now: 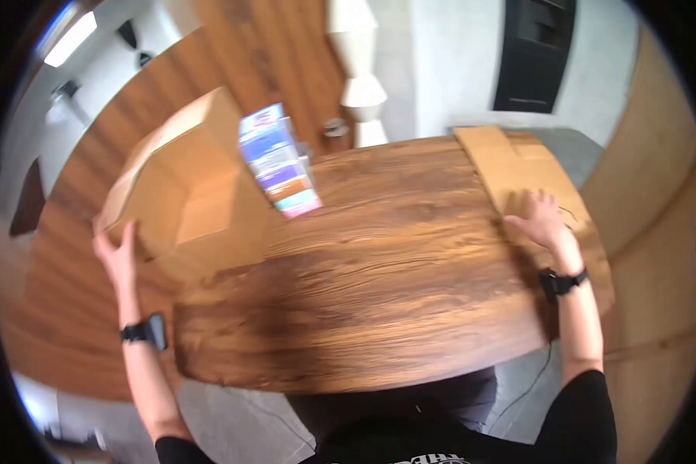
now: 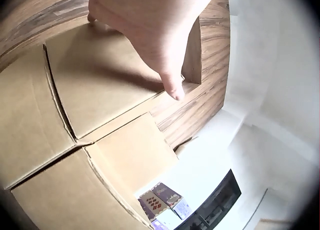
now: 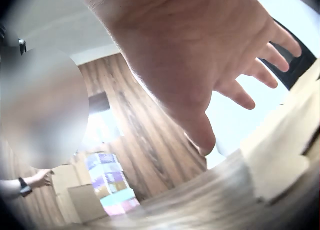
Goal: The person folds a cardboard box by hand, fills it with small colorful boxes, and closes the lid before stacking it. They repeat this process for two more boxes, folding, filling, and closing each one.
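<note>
An open cardboard box [image 1: 224,224] stands tilted at the table's left end, its opening toward the person. The left hand [image 1: 117,251] is at the box's outer left edge; in the left wrist view the hand [image 2: 150,35] lies over a cardboard panel [image 2: 95,75], thumb at its edge, fingertips mostly hidden. On the right, the right hand [image 1: 544,223] is spread over flattened cardboard [image 1: 510,166]; its fingers are apart and hold nothing in the right wrist view, where the hand [image 3: 190,55] is above the cardboard [image 3: 275,165]. Whether it touches is unclear.
A stack of colourful boxes [image 1: 278,162] stands just right of the cardboard box, near the back edge of the wooden table [image 1: 379,271]. Behind the table are a white sculpted column [image 1: 363,97] and a black panel [image 1: 535,54]. A cable hangs below the front edge.
</note>
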Available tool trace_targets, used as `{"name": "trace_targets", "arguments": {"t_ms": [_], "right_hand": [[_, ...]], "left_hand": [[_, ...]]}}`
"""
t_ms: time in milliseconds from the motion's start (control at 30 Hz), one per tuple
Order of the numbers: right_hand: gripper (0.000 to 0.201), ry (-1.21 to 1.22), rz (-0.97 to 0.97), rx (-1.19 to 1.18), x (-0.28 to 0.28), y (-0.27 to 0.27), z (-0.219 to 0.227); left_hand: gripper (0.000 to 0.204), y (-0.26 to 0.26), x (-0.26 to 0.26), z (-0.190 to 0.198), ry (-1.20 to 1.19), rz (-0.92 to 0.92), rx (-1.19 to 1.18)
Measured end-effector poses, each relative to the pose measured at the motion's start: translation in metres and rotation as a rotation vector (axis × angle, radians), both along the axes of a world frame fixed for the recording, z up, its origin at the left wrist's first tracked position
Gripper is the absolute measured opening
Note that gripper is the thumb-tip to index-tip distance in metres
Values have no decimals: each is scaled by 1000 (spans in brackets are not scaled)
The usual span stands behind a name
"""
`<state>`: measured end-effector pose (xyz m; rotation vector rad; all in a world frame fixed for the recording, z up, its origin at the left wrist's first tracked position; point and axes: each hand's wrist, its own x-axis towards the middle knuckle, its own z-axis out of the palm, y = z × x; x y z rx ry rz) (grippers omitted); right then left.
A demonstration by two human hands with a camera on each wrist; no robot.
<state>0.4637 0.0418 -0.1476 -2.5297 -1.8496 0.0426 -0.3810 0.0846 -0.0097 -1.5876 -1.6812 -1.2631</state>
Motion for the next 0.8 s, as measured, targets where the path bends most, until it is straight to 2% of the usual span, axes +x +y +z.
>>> {"name": "trace_targets", "arguments": {"t_ms": [33, 67, 100, 133, 200, 300, 367, 533, 600, 667, 700, 800], "right_hand": [[111, -14, -91, -89, 6, -3, -10], [117, 62, -107, -159, 0, -13, 5], [117, 74, -131, -195, 5, -15, -1], [117, 100, -90, -90, 17, -17, -23], [116, 134, -84, -44, 16, -23, -20], [116, 151, -85, -54, 8, -23, -17], [116, 160, -113, 0, -1, -26, -3], [118, 175, -176, 22, 2, -20, -9], [119, 138, -198, 3, 5, -17, -13], [116, 148, -205, -9, 7, -15, -13], [114, 155, -209, -14, 7, -15, -12], [113, 77, -167, 61, -1, -22, -10]], "left_hand": [[74, -2, -2, -1, 102, 84, 64], [64, -1, -3, -5, 126, -6, 193], [56, -7, -2, -1, 192, -12, 219], [49, -20, 31, 0, 219, 12, 276], [39, -31, 94, -3, -75, -228, 389], [34, -50, 161, -5, -246, -639, 218], [32, -68, 223, 6, -95, -759, 95], [27, -104, 327, 23, -217, -1075, -275], [27, -116, 351, 33, -310, -1156, -458], [30, -115, 352, 37, 9, -1220, -476], [33, -114, 352, 35, 89, -1229, -478], [39, -119, 348, 37, 169, -1306, -614]]}}
